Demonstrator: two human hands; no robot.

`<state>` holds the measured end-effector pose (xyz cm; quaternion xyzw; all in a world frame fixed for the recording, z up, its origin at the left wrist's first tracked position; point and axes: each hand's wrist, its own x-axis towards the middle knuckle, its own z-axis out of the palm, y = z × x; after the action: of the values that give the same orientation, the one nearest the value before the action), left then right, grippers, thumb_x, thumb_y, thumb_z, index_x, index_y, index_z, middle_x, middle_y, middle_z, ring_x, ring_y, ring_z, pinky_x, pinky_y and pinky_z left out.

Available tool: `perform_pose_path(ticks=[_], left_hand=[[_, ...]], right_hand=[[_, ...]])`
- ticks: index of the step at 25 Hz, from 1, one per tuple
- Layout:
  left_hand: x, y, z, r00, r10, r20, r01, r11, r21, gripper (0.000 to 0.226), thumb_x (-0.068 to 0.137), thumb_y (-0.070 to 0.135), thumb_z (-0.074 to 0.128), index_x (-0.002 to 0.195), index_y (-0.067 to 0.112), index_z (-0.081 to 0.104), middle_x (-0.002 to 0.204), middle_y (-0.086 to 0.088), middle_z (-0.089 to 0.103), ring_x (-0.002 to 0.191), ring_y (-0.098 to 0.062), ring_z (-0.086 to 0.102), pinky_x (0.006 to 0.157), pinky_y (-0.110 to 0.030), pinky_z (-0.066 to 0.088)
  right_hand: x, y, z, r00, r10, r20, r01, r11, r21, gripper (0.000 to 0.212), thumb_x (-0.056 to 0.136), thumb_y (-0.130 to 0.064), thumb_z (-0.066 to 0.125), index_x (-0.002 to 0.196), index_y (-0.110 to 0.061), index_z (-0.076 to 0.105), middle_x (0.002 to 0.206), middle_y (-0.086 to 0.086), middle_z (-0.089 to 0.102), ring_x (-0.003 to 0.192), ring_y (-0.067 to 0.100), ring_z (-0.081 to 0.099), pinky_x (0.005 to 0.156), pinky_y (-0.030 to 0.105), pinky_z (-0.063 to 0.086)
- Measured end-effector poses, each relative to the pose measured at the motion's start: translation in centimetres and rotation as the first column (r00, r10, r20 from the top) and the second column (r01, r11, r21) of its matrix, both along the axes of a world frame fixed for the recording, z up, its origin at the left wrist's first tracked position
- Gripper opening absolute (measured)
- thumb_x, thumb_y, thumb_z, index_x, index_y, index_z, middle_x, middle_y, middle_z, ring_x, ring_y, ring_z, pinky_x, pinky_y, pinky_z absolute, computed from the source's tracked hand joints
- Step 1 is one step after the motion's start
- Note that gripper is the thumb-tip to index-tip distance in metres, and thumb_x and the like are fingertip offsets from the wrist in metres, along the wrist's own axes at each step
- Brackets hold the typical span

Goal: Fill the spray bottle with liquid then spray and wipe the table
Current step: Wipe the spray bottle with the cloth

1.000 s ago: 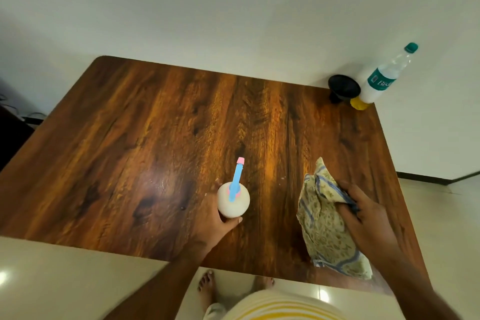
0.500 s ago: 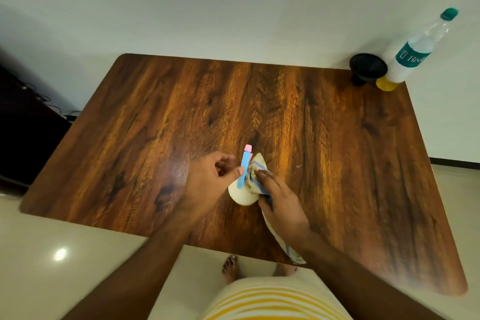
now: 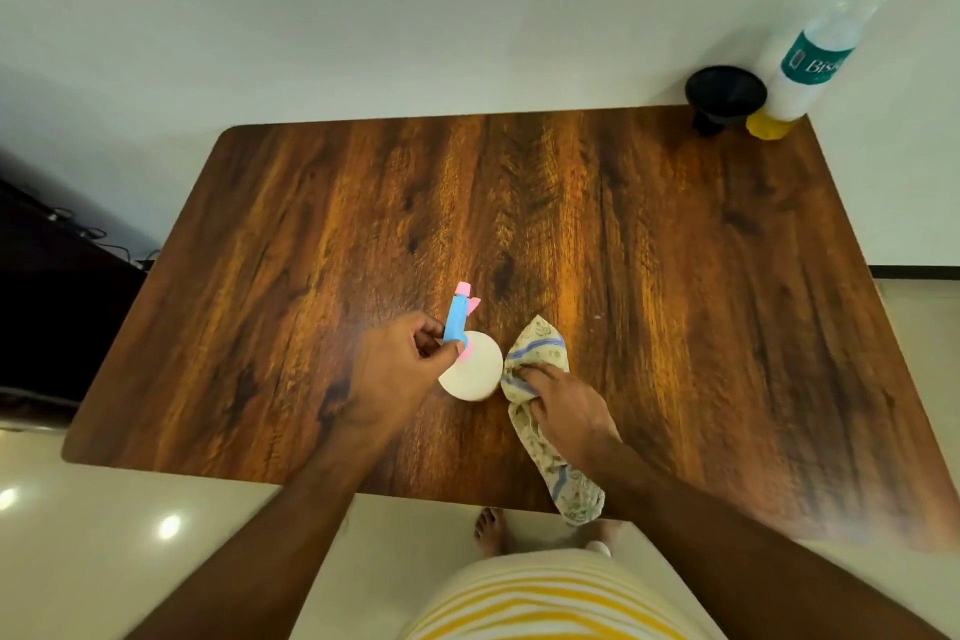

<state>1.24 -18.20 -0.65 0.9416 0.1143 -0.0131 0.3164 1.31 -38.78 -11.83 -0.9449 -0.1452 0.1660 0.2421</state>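
Cloth [image 3: 537, 359] and right hand [image 3: 563, 403] have pulled off the spray bottle [image 3: 470, 364] and now press flat on the surface [image 3: 675, 276] just beside it. Left hand [image 3: 400, 369] still pinches the bottle's blue head, so wiping looks next.

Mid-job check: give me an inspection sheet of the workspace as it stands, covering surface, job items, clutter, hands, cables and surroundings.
Surface: dark wood-grain table, glossy; wetness not discernible.
Job's things: white spray bottle with blue and pink nozzle upright near the front edge; patterned cloth with blue stripes beside it, its tail hanging over the front edge.
Clutter: black funnel, clear plastic water bottle with green cap and a small yellow object at the far right corner.
Hands: left hand grips the nozzle; right hand presses the cloth.
Cables: wires on the dark furniture at left.
Surroundings: white wall, pale tiled floor.
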Motion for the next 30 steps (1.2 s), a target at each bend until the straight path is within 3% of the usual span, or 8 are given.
perform_pose_path(ticks=[3,6,12,14,18,21,25,30], left_hand=[[0.5,0.0,0.2,0.999,-0.046,0.018,0.046,0.998,0.049,0.023,0.080,0.032,0.081,0.092,0.014,0.075,0.078,0.001,0.075,0.062,-0.009,0.065,0.057,-0.031,0.055],[0.9,0.0,0.3,0.997,-0.080,0.016,0.078,0.994,0.081,0.019,0.079,0.029,0.081,0.090,0.014,0.075,0.074,0.002,0.074,0.061,-0.009,0.065,0.056,-0.030,0.054],[1.3,0.7,0.7,0.982,-0.185,-0.028,0.187,0.974,0.131,0.024,0.080,0.034,0.081,0.093,0.015,0.075,0.075,0.001,0.075,0.060,-0.007,0.064,0.060,-0.033,0.057],[1.8,0.8,1.0,0.969,-0.238,-0.059,0.244,0.959,0.145,0.027,0.082,0.032,0.079,0.099,0.012,0.075,0.081,-0.002,0.076,0.061,-0.009,0.064,0.062,-0.029,0.056],[2.5,0.5,1.3,0.949,-0.304,-0.084,0.315,0.932,0.181,0.028,0.081,0.031,0.080,0.102,0.012,0.075,0.082,-0.002,0.077,0.060,-0.005,0.062,0.062,-0.027,0.055],[2.8,0.3,1.4,0.929,-0.357,-0.094,0.369,0.905,0.211,0.025,0.080,0.032,0.080,0.099,0.015,0.075,0.080,0.002,0.076,0.063,-0.006,0.063,0.064,-0.031,0.057],[3.7,1.0,1.8,0.895,-0.422,-0.143,0.445,0.859,0.253,0.027,0.083,0.032,0.077,0.103,0.014,0.073,0.081,0.003,0.075,0.067,-0.010,0.065,0.061,-0.026,0.053],[4.7,1.6,2.7,0.781,-0.600,-0.174,0.623,0.730,0.283,0.029,0.089,0.029,0.071,0.114,0.013,0.071,0.100,-0.002,0.076,0.082,-0.012,0.069,0.071,-0.024,0.056]], right_hand=[[0.5,0.8,1.5,0.965,-0.261,-0.024,0.250,0.887,0.389,0.040,0.095,-0.015,0.056,0.135,-0.019,0.052,0.132,-0.002,0.061,0.118,0.014,0.058,0.102,0.031,0.048],[-0.1,3.6,3.1,0.983,-0.180,0.030,0.139,0.843,0.520,0.047,0.092,-0.012,0.058,0.138,-0.017,0.049,0.138,0.000,0.056,0.126,0.014,0.053,0.106,0.028,0.043],[-0.2,3.2,-0.2,0.993,0.064,0.099,-0.065,0.998,0.001,0.061,0.098,-0.026,0.047,0.152,-0.027,0.020,0.155,-0.001,0.031,0.124,0.024,0.052,0.094,0.037,0.052],[1.2,1.4,-0.9,0.997,0.068,0.027,-0.065,0.993,-0.100,0.055,0.099,-0.027,0.045,0.150,-0.028,0.026,0.150,-0.001,0.037,0.119,0.023,0.054,0.093,0.037,0.053],[1.5,1.7,0.8,0.958,-0.270,-0.092,0.285,0.882,0.376,0.040,0.095,-0.017,0.053,0.135,-0.019,0.051,0.132,0.000,0.060,0.118,0.016,0.058,0.100,0.030,0.047],[-0.1,4.7,2.6,0.963,-0.250,-0.100,0.264,0.806,0.530,0.050,0.094,-0.016,0.057,0.142,-0.015,0.043,0.140,0.000,0.053,0.128,0.014,0.050,0.106,0.028,0.041],[0.1,4.4,0.5,0.993,-0.028,0.111,0.006,0.982,0.191,0.066,0.095,-0.024,0.054,0.153,-0.023,0.021,0.155,0.000,0.033,0.134,0.021,0.043,0.103,0.035,0.046],[2.4,-0.3,-1.9,0.988,0.148,0.043,-0.144,0.985,-0.092,0.062,0.097,-0.024,0.047,0.151,-0.030,0.019,0.155,-0.002,0.031,0.128,0.025,0.045,0.098,0.040,0.050]])
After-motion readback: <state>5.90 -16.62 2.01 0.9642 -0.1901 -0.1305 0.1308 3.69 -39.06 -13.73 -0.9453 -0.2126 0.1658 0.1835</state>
